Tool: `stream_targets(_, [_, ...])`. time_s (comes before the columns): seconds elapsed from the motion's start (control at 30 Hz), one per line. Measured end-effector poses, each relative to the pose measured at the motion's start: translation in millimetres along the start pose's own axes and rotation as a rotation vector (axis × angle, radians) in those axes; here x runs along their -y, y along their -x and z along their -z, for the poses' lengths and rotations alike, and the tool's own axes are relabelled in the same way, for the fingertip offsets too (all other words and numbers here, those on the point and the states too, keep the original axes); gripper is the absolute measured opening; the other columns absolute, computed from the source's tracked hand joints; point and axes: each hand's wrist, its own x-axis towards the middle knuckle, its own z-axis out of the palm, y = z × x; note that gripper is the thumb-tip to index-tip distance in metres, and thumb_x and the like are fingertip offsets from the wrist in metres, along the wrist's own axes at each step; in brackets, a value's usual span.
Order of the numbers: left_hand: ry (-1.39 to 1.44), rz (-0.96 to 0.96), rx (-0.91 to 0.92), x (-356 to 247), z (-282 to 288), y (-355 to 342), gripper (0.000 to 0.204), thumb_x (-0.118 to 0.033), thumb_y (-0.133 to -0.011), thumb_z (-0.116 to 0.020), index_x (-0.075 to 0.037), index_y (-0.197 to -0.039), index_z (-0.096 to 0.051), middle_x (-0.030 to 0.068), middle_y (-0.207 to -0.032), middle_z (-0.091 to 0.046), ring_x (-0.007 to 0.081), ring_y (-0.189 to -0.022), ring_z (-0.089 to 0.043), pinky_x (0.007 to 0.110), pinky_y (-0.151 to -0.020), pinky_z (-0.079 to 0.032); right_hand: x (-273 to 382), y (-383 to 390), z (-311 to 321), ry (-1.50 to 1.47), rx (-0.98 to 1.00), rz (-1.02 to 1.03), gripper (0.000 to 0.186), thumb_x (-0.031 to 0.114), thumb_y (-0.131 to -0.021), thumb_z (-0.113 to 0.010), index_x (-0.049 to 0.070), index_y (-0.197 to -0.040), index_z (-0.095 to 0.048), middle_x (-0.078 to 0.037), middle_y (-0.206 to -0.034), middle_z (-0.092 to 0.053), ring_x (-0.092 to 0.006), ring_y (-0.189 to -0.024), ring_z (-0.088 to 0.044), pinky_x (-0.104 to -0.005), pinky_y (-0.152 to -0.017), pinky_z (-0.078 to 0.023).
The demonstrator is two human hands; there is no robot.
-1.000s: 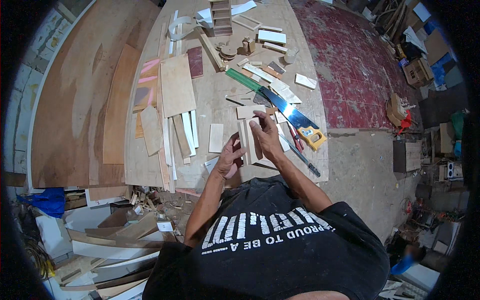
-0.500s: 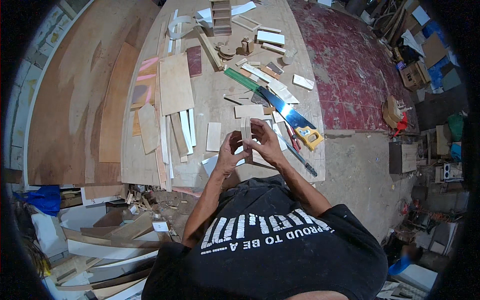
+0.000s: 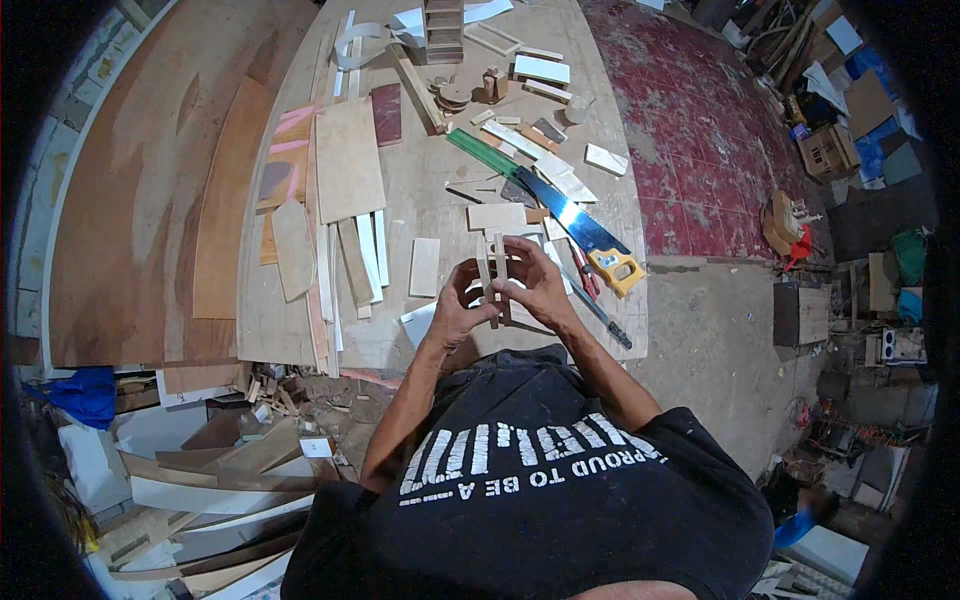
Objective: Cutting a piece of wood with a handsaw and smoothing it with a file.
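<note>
Over the near edge of the table, my left hand [image 3: 460, 312] grips a thin wooden piece [image 3: 483, 268], seen edge-on. Facing it, my right hand [image 3: 533, 288] has its fingers bent round a second thin wooden piece [image 3: 501, 258]. The two pieces stand upright side by side with a narrow gap between them. Just beyond them lies a small pale wooden block [image 3: 497, 216], and left of my left hand a flat wooden rectangle [image 3: 424, 267]. To the right rests a hand saw with a yellow handle [image 3: 616, 270] and a green strip [image 3: 484, 152] at its far end.
Red-handled pliers [image 3: 585, 278] and a dark rod-like tool [image 3: 608, 325] lie by the saw. Plywood panels [image 3: 348, 165] and long strips cover the table's left side. A small wooden shelf unit [image 3: 443, 30] stands at the back. Offcuts [image 3: 230, 465] are heaped on the floor at the lower left.
The two wooden pieces, together half a second ago, have come apart, leaving a gap between them. My hands stay in nearly the same place.
</note>
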Motion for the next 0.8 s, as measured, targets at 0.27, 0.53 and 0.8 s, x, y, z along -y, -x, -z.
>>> stream_targets(0.27, [-0.064, 0.066, 0.026, -6.3, 0.2, 5.0, 0.070, -0.004, -0.071, -0.078, -0.002, -0.135, -0.050, 0.0133, -0.127, -0.060, 0.0248, -0.114, -0.061, 0.041, -0.100, -0.052, -6.9, 4.9, 0.5, 0.025, 0.012, -0.055, 0.074, 0.010, -0.083, -0.079, -0.001, -0.143, -0.038, -0.021, -0.137, -0.052, -0.0293, -0.123, -0.056, -0.0420, -0.103, -0.049])
stream_targets(0.53, [-0.020, 0.165, 0.015, 11.8, 9.6, 20.1, 0.078, -0.002, -0.072, -0.081, -0.002, -0.140, -0.044, 0.0126, -0.125, -0.060, 0.0218, -0.111, -0.062, 0.036, -0.094, -0.054, -17.0, 12.2, -1.6, 0.009, 0.101, -0.144, 0.093, 0.012, -0.081, -0.081, 0.003, -0.154, -0.023, -0.024, -0.137, -0.052, -0.0310, -0.128, -0.052, -0.0470, -0.108, -0.044])
stream_targets(0.8, [-0.112, 0.139, 0.040, 32.9, 16.6, 23.3, 0.081, -0.011, -0.074, -0.084, 0.000, -0.142, -0.041, 0.0146, -0.125, -0.060, 0.0230, -0.113, -0.061, 0.037, -0.094, -0.054, -18.2, 11.9, 1.0, 0.004, 0.129, -0.276, 0.094, 0.012, -0.079, -0.082, 0.007, -0.154, -0.025, -0.025, -0.132, -0.056, -0.0319, -0.122, -0.057, -0.0469, -0.101, -0.050])
